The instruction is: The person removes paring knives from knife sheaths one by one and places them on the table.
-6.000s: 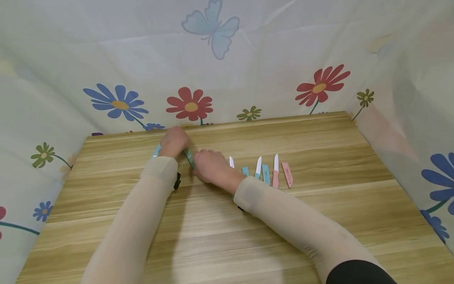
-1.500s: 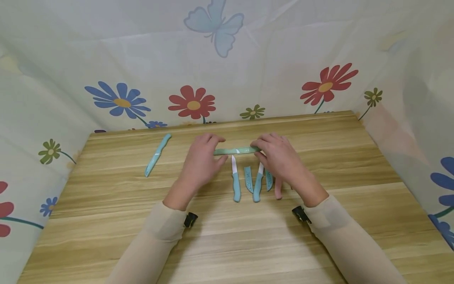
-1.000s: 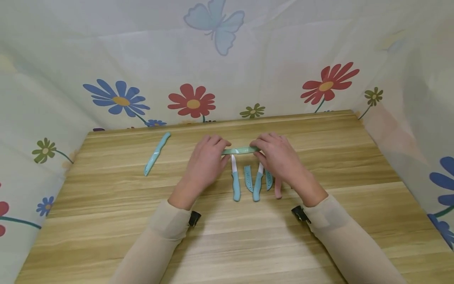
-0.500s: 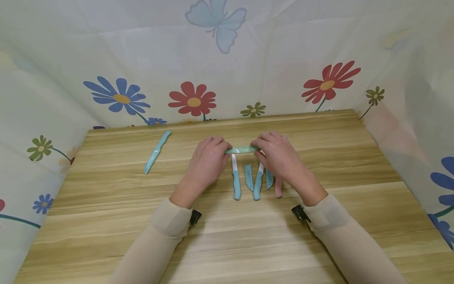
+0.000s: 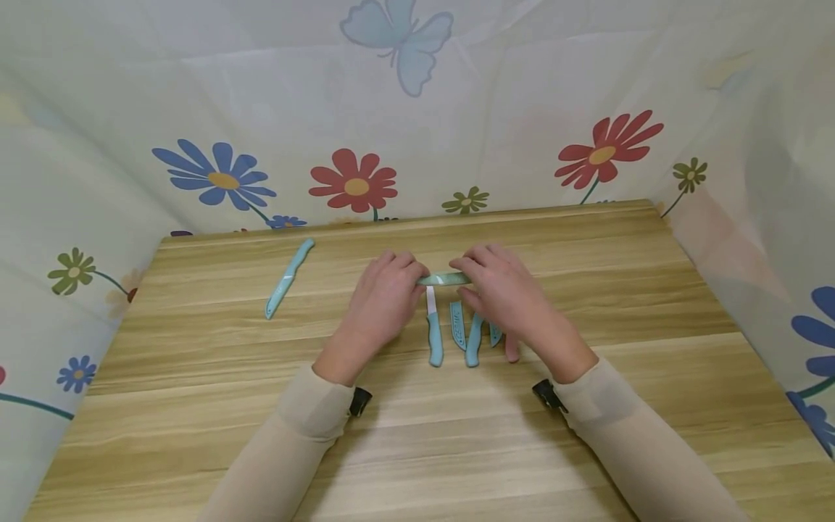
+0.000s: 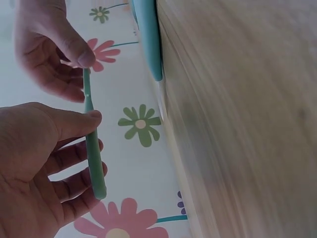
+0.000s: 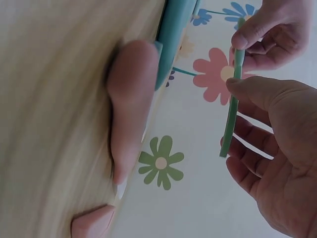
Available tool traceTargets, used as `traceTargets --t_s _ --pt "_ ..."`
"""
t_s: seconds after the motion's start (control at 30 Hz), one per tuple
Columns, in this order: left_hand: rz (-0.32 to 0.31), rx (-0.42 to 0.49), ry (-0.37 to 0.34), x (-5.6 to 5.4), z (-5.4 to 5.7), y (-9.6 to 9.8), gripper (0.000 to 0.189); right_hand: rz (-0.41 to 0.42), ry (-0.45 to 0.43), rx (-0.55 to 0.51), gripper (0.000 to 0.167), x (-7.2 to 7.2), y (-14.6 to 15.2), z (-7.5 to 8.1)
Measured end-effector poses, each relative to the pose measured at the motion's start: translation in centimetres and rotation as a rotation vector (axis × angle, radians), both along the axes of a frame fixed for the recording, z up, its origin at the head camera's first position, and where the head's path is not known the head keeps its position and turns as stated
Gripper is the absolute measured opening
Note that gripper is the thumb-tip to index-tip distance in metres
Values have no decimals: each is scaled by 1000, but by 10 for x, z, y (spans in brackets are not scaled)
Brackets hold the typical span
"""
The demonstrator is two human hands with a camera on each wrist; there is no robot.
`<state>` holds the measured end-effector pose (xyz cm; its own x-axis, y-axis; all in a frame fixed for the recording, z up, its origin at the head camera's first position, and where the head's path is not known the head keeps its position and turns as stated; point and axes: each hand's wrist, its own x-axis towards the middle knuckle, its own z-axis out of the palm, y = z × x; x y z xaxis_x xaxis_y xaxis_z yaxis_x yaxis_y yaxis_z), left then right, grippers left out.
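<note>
My left hand (image 5: 385, 299) pinches the handle end of a green paring knife (image 5: 443, 279), thumb on one side and fingers on the other. My right hand (image 5: 507, 290) holds the sheathed blade end between thumb and fingers. The knife lies level between both hands, raised above the table in the wrist views. A small white patch shows where handle and green sheath (image 7: 231, 124) meet. Just below it on the table lie two bare-bladed blue knives, the left blue knife (image 5: 435, 341) and the right blue knife (image 5: 473, 342), the latter's blade hidden by my right hand.
A blue sheathed knife (image 5: 289, 279) lies slantwise at the left of the wooden table (image 5: 196, 377). Blue sheaths, one a blue sheath (image 5: 457, 326), lie among the bare knives. A pink knife (image 7: 131, 99) and pink sheath (image 7: 92, 222) are beside them. Flowered cloth (image 5: 509, 130) surrounds the table.
Both hands have come from the far left to the middle with the green knife. My left hand has slid right along the handle; my right hand has just shifted left along the sheath.
</note>
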<state>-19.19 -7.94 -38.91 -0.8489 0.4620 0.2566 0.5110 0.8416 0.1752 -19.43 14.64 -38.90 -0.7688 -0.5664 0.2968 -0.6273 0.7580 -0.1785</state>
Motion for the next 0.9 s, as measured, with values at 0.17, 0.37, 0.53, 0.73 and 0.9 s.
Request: traceTargets --t_s 0.17,0.37,0.53,0.73,0.9 --pt "-17 -14 8 3 0 1 19 33 -5 -2 41 2 -5 -1" --pt "-25 -32 14 4 0 4 17 40 4 -3 33 3 -6 -5" --pt "-15 -37 5 5 1 6 17 41 6 -7 27 4 -6 -5" --pt "-20 -37 6 6 0 6 17 40 0 -3 26 4 -5 -6" --pt "-19 -48 2 7 0 6 18 48 4 -4 25 4 -5 -5"
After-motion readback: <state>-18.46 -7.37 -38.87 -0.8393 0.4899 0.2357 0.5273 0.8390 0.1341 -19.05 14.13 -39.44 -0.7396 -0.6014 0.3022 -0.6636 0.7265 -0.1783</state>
